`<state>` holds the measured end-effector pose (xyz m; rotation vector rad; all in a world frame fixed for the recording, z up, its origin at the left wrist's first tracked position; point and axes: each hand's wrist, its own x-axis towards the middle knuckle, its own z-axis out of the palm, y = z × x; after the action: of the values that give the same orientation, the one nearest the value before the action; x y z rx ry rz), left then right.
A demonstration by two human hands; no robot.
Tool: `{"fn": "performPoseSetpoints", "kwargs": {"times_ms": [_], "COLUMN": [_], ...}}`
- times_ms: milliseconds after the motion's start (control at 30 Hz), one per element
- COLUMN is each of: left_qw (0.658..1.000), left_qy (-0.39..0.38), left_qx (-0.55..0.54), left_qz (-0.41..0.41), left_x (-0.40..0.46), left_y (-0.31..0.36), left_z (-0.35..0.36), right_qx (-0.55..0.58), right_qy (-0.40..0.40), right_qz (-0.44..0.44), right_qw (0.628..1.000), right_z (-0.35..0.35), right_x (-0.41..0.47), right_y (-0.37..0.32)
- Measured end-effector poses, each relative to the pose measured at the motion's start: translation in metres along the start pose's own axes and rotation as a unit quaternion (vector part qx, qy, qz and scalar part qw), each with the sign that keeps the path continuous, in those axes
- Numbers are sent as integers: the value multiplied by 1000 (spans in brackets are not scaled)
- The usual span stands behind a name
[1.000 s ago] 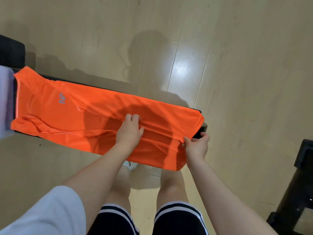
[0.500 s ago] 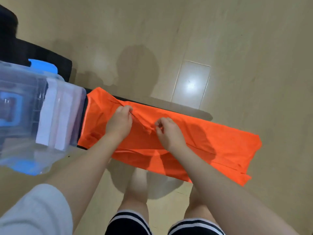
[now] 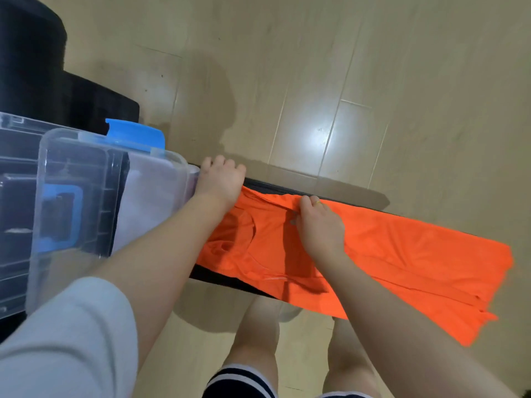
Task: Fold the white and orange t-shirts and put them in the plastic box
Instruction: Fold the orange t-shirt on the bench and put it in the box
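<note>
The orange t-shirt (image 3: 402,254) lies lengthwise along a narrow black bench (image 3: 218,278), folded into a long strip, and its hem end hangs off at the right. My left hand (image 3: 221,182) curls over the shirt's far corner at the collar end, right beside the clear plastic box (image 3: 86,196). My right hand (image 3: 319,225) pinches a ridge of orange fabric near the chest. A pale white folded cloth (image 3: 149,208) shows through the box wall.
The box has blue handles (image 3: 57,219) and a blue latch (image 3: 135,133), and it fills the bench's left end. A black rounded object (image 3: 28,58) stands behind it. Light wood floor (image 3: 373,81) surrounds the bench. My bare legs (image 3: 255,328) stand just in front.
My view has swung left, bringing the box closer. My left hand slid to the shirt's far corner by the box. My right hand followed left along the fabric.
</note>
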<state>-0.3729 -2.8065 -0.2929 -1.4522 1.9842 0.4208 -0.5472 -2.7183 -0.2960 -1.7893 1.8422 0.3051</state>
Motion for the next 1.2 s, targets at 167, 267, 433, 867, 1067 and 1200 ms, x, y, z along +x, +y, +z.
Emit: {"fn": "performPoseSetpoints", "kwargs": {"times_ms": [167, 267, 433, 867, 1067, 1200], "left_qw": [997, 997, 998, 759, 466, 302], "left_qy": [77, 66, 44, 205, 157, 160], "left_qx": [5, 16, 14, -501, -671, -728], "left_qz": [23, 34, -44, -362, -554, -595], "left_x": [-42, -64, -76, -125, -124, -105], "left_y": [7, 16, 28, 79, 84, 72], "left_z": [-15, -10, 20, 76, 95, 98], "right_qx": [-12, 8, -11, -119, 73, 89], "right_qy": [-33, -92, -182, -101, -100, -88], "right_qz": [-1, -26, -74, -217, -255, -245], "right_qw": [999, 995, 980, 964, 959, 961], "right_z": [-22, -27, -25, -42, -22, 1], "right_x": [-13, -17, -19, -7, 33, 53], "right_y": [5, 5, 7, 17, -50, -88]}}
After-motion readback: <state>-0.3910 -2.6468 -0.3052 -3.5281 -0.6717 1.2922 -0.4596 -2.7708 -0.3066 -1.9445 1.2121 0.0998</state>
